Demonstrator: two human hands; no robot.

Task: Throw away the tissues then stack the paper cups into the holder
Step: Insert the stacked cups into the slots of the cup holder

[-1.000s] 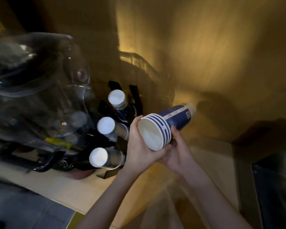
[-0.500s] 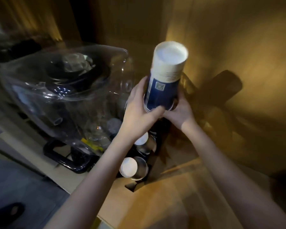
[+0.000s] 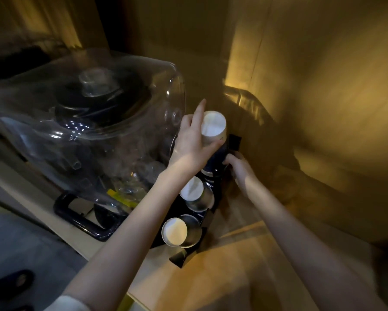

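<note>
A stack of blue paper cups (image 3: 213, 126) stands upside down, white base up, in the far slot of the black cup holder (image 3: 233, 142). My left hand (image 3: 189, 144) wraps its upper part, index finger raised. My right hand (image 3: 239, 169) grips the stack's lower part beside the holder's rim. Two more cup stacks fill the holder's nearer slots, one in the middle (image 3: 191, 191) and one at the front (image 3: 174, 231), both with white bases up. No tissues are visible.
A large clear plastic dome (image 3: 83, 122) covers dark dishes on a black-handled tray (image 3: 80, 218) left of the holder. The wooden counter (image 3: 222, 261) runs forward; its edge drops to a grey floor at left. A tan wall stands close behind.
The cup stack has come down from above the holder into its far slot. My left hand slid up to the stack's top; my right hand dropped to its lower part.
</note>
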